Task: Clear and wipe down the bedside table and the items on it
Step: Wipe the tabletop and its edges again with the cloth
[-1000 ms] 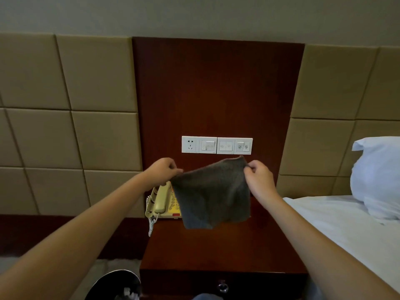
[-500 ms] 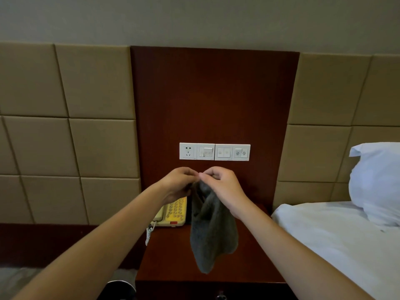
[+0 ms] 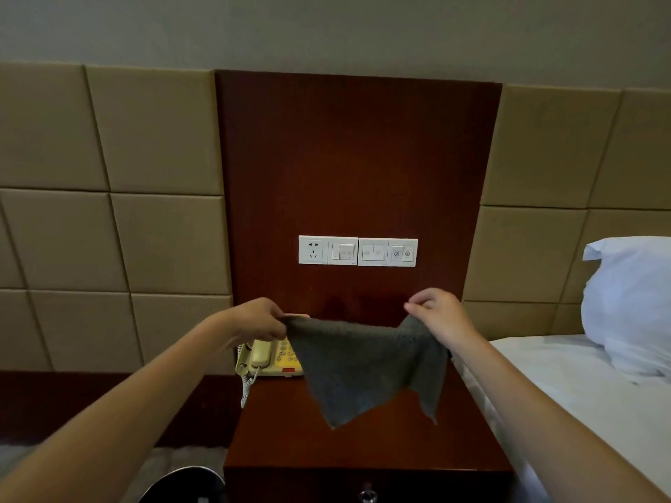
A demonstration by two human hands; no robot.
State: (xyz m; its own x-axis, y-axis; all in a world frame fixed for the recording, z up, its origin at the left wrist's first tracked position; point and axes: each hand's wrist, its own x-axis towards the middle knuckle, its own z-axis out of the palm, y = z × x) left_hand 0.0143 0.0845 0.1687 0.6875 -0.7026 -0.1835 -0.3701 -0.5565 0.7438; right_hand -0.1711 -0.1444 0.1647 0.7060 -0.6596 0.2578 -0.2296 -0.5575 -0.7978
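Centrally, wooden bedside table (image 3: 363,448) bears phone (image 3: 267,357); cloth (image 3: 363,368) above; bed (image 3: 566,390) right.

Outstretched left hand (image 3: 259,319) and right hand (image 3: 437,314) pinch cloth (image 3: 363,368).

Both arms show bare from the frame's bottom edge to the wrists (the left forearm (image 3: 127,412) and right forearm (image 3: 544,412) alike), and the left hand (image 3: 259,319) and right hand (image 3: 441,315) are bare too
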